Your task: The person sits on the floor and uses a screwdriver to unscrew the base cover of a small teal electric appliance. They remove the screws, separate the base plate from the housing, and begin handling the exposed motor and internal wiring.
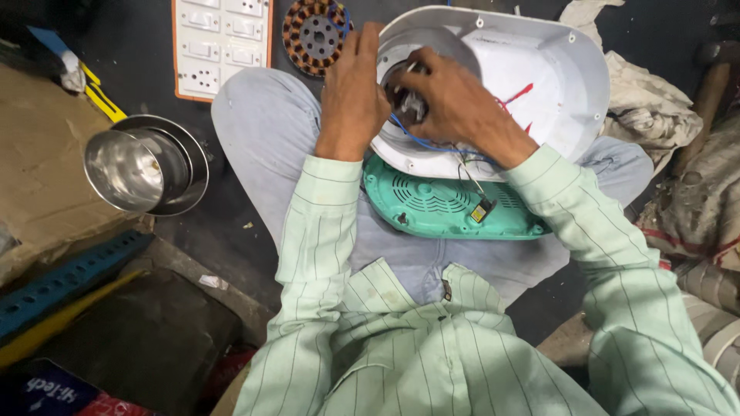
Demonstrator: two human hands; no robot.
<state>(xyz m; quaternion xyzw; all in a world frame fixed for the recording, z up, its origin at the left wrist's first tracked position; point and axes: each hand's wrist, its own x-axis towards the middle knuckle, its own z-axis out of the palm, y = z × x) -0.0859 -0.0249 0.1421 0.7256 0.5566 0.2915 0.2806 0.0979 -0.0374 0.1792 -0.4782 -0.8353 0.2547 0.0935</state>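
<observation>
Cardboard [38,169] fills the far left, and a steel jar [139,166] lies tipped on its edge, mouth toward the camera, nothing inside. Above it a white switch plate [222,46] lies flat on the dark floor [231,223], with a copper-wound stator [312,35] just beside it. Left hand [351,92] rests on the rim of the white housing [539,85], fingers together and curled over the edge of its round opening. Right hand [455,104] reaches into that opening, fingertips pinching a small dark part [408,104]; blue wires [432,145] trail out beneath the wrist. The housing sits tilted on the person's lap, over a green base [439,204] that pokes out below. Rags [647,108] crowd the right edge; bare floor lies between knee and jar.
</observation>
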